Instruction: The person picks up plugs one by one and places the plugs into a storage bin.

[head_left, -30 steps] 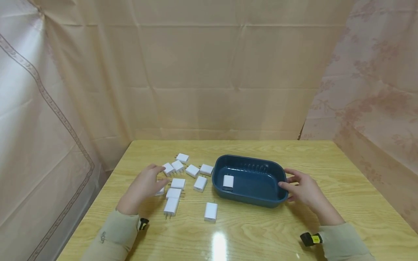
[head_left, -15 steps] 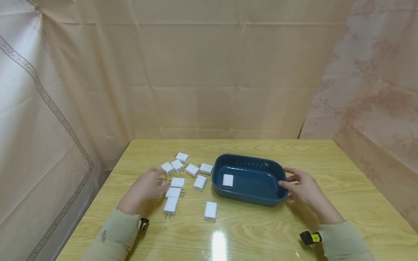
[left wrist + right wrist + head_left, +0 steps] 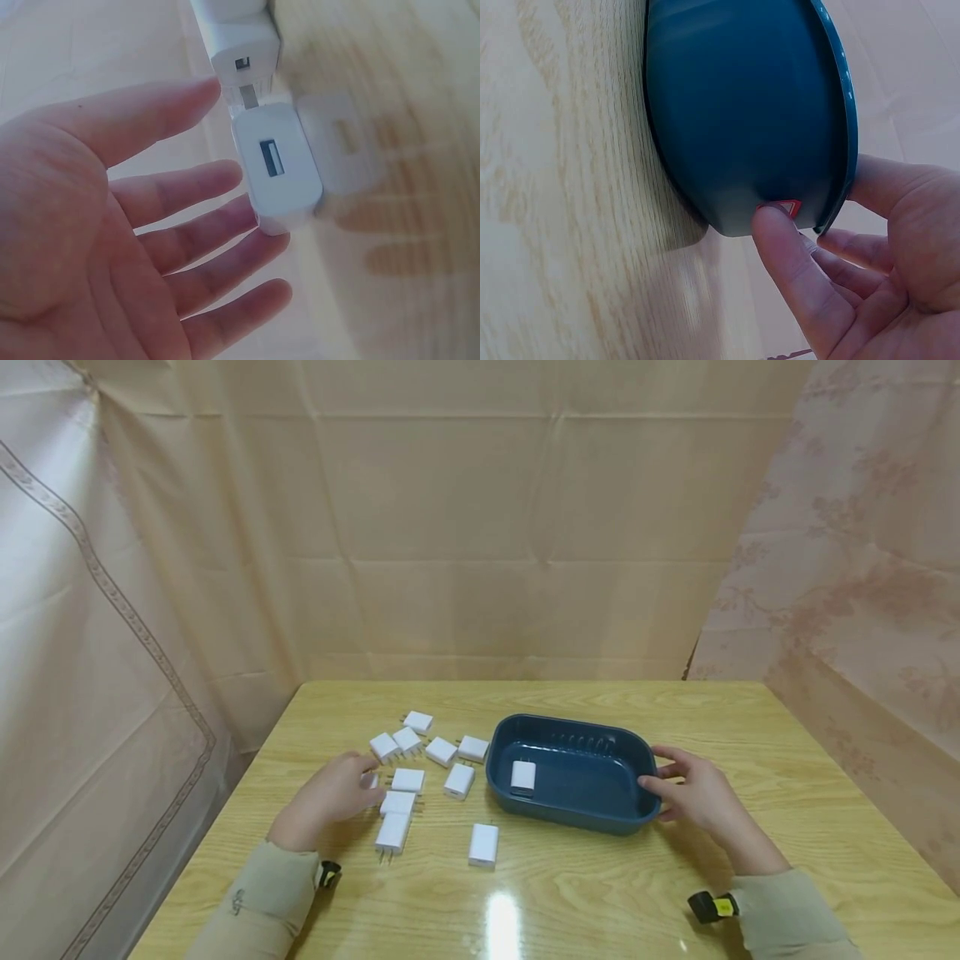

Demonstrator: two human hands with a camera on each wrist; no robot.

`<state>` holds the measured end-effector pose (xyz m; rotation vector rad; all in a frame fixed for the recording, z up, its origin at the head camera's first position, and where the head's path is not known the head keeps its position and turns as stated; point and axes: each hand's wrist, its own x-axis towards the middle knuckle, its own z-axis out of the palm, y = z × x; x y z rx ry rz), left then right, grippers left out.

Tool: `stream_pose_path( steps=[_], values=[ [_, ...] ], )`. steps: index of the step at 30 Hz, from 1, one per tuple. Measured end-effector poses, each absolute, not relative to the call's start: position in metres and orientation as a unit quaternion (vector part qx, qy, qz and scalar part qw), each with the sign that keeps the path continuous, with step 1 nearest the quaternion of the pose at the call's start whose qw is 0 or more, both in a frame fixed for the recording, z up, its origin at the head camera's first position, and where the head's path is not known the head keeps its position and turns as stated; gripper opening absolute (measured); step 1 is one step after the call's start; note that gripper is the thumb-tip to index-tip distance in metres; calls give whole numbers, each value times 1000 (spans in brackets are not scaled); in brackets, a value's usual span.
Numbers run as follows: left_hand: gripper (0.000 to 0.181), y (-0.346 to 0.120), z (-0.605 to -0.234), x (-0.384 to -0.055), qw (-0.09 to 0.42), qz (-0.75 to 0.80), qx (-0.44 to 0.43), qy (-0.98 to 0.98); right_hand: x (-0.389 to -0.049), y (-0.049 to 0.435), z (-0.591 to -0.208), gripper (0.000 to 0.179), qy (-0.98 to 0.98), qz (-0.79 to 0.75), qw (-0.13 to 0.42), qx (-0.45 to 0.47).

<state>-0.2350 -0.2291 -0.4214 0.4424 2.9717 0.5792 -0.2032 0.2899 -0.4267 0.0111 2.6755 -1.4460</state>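
My left hand [image 3: 336, 792] is at the left side of a scatter of white USB charger plugs. In the left wrist view its thumb and fingers are spread and fairly straight, fingertips right at the edge of one charger plug [image 3: 277, 161] with a USB port facing the camera. From the head view that plug is mostly hidden by the hand. My right hand [image 3: 693, 789] grips the right end of a dark blue oval-cornered dish [image 3: 585, 821], thumb over the rim. Inside the dish, at its left, lies one white charger plug [image 3: 523, 775].
Several plugs lie left of the dish, among them a far plug [image 3: 417, 721] and a near plug [image 3: 393, 832] with prongs toward me. A lone plug [image 3: 483, 845] lies front of the dish. Beige cloth [image 3: 480, 527] hangs behind the wooden table [image 3: 585, 902].
My left hand has shifted slightly down and its fingers have drawn in around the leftmost plug. The right hand and the dish have stayed in place.
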Motion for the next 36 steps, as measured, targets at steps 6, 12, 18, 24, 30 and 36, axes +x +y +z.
stream_pose_path(
  steps=[6, 12, 18, 24, 30, 36],
  values=[
    [40, -231, -423, -236, 40, 169, 142, 974, -204, 290, -428, 72, 878, -476, 48, 6],
    [41, -230, -422, -236, 35, 153, 150, 976, -203, 290, -427, 72, 879, -474, 47, 2],
    [42, -228, -420, -233, 32, 143, 155, 977, -202, 289, -426, 73, 881, -471, 47, -1],
    [42, -229, -421, -233, 35, 143, 151, 977, -202, 290, -426, 73, 880, -473, 49, -1],
    [43, -229, -422, -233, 40, 139, 147, 978, -203, 291, -427, 73, 880, -472, 48, -4],
    [43, -229, -421, -233, 41, 139, 149, 978, -203, 291, -428, 73, 880, -473, 48, -4]
  ],
)
